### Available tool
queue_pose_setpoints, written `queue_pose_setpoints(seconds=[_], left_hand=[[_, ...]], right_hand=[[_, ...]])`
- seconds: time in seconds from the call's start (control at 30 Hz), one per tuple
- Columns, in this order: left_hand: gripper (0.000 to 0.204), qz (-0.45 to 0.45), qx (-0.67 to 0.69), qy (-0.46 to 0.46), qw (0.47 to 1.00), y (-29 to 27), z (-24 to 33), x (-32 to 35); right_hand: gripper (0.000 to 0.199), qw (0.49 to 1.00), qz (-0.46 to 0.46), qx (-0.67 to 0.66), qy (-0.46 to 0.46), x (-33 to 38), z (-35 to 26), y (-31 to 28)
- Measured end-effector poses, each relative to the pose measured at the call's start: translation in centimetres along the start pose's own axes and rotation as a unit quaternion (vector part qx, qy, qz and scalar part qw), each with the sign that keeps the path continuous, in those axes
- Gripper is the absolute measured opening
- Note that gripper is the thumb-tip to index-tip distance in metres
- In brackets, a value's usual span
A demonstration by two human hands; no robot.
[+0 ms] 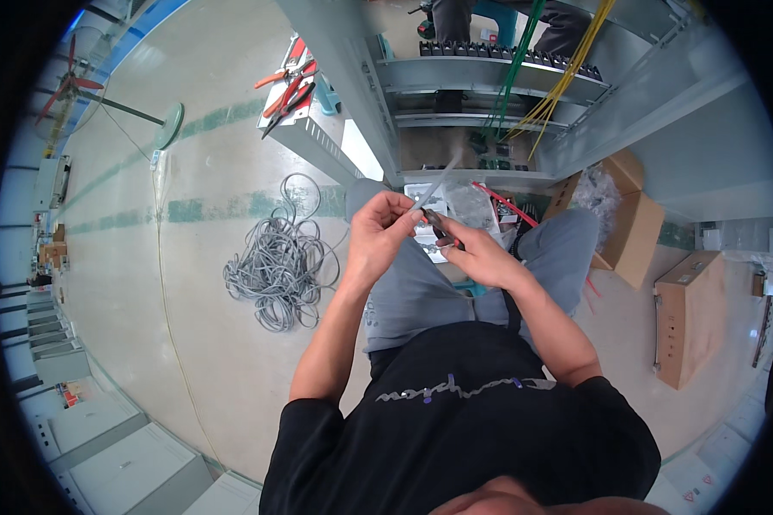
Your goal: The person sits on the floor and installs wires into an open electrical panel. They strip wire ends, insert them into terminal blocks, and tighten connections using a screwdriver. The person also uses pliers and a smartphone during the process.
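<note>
While pinched, cable (438,184) rises above grip.

Grey cable coil (276,262), grey trousers (421,287), black shirt (464,429) — red-handled pliers (289,93), brown cardboard boxes (691,318), green and yellow wires (541,77).

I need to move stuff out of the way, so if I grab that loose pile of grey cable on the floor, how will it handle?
The tangled pile of grey cable would probably flop and sag, since its loops lie loose and uneven. Strands likely trail and snag, as several stray outward. It looks fairly light for its bulk.
</note>
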State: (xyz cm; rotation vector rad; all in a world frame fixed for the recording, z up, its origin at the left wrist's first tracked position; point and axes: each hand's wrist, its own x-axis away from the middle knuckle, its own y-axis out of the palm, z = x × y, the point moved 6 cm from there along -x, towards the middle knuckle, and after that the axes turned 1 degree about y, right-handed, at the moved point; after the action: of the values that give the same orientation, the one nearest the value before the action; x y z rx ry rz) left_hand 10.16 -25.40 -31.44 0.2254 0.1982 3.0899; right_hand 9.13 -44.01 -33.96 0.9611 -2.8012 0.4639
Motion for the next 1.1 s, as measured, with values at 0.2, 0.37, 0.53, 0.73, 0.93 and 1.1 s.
queue_pose_setpoints(seconds=[0.2,0.37,0.53,0.73,0.93,1.1], left_hand=[[0.011,0.029,-0.108,0.048,0.993,-0.3,-1.5,1.0],[0.009,0.038,-0.204,0.079,0.975,-0.2,-0.9,2.0],[0.010,-0.004,-0.195,0.062,0.979,-0.5,-0.9,2.5],[0.012,0.009,-0.196,0.068,0.978,-0.6,-1.3,3.0],[0.012,-0.017,-0.211,0.052,0.976,-0.3,-1.2,3.1],[0.011,-0.030,-0.204,0.022,0.978,-0.4,-1.3,3.2]], right_hand=[[0.078,0.997,-0.047,-0.022,0.049,0.1,1.1,1.3],[0.084,0.990,-0.073,-0.100,0.071,0.5,2.0,2.6],[0.085,0.986,-0.093,-0.125,0.061,0.6,2.6,3.2],[0.085,0.996,-0.073,-0.030,0.043,0.8,2.7,3.3],[0.082,0.998,-0.041,0.032,0.045,1.4,2.3,3.5],[0.068,0.999,0.000,0.017,0.042,1.5,2.2,3.9]])
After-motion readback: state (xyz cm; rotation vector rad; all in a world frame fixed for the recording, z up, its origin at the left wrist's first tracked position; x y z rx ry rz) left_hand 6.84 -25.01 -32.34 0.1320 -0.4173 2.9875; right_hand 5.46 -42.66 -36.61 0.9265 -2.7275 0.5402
